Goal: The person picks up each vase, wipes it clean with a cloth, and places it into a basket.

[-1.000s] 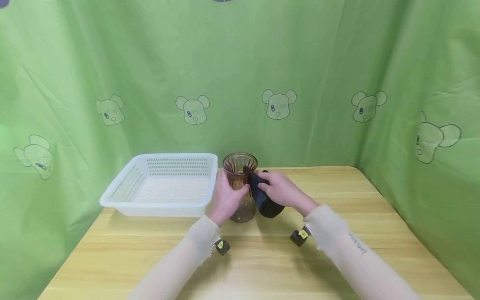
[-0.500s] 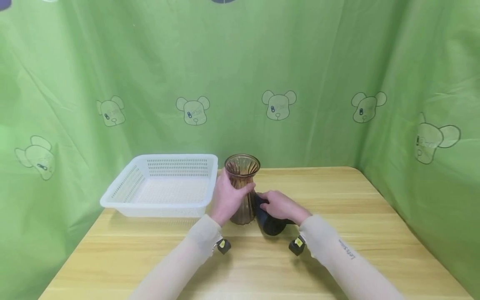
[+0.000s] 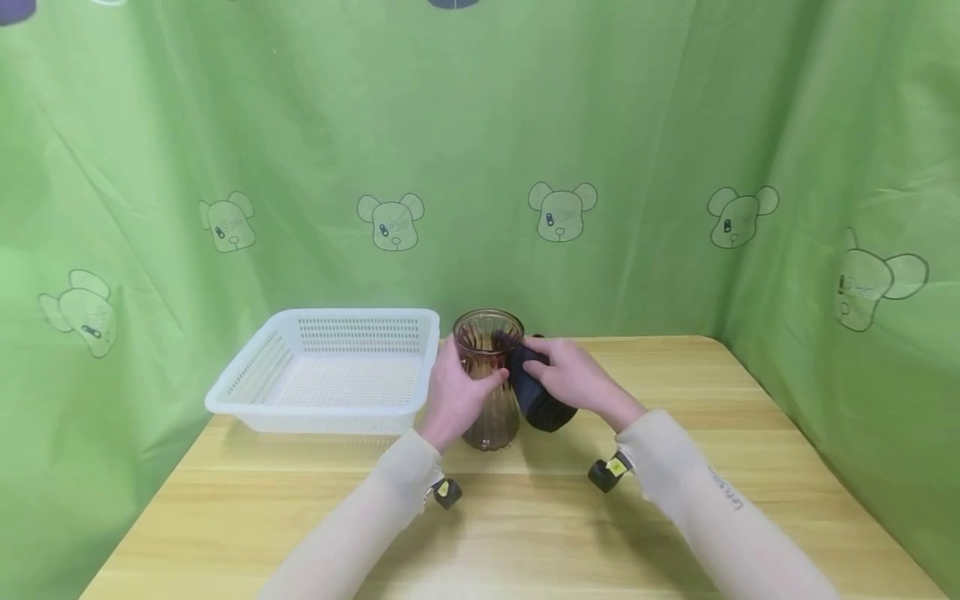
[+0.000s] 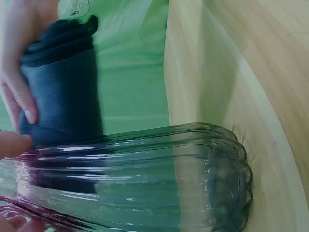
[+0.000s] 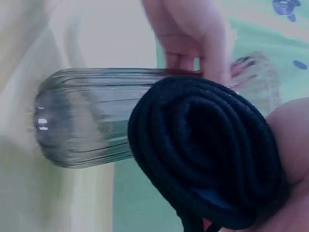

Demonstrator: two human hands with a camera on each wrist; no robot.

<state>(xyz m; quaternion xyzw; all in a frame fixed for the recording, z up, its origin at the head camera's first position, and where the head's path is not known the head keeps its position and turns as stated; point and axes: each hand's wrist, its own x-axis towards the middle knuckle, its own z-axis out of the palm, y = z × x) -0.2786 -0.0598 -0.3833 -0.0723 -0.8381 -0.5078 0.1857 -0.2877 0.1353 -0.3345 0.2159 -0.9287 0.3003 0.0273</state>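
A ribbed, brownish glass vase (image 3: 491,421) stands upright on the table, its flared rim facing up. My left hand (image 3: 456,392) grips it around the upper part, thumb on the near side. In my right hand (image 3: 573,373) is a rolled dark cloth (image 3: 543,404), held against the vase's right side just below the rim. The right wrist view shows the coiled end of the cloth (image 5: 207,150) in front of the vase (image 5: 96,116). In the left wrist view the cloth (image 4: 63,92) meets the vase wall (image 4: 145,174) and shows dark through the glass.
A white perforated plastic basket (image 3: 321,410) sits to the left, close beside my left hand. The wooden table (image 3: 517,533) reaches back to a green curtain (image 3: 480,117), which also hangs along both sides.
My right hand moved the cloth down along the vase's right side, then back up near the rim. The left hand keeps its hold, and the vase stays almost in place.
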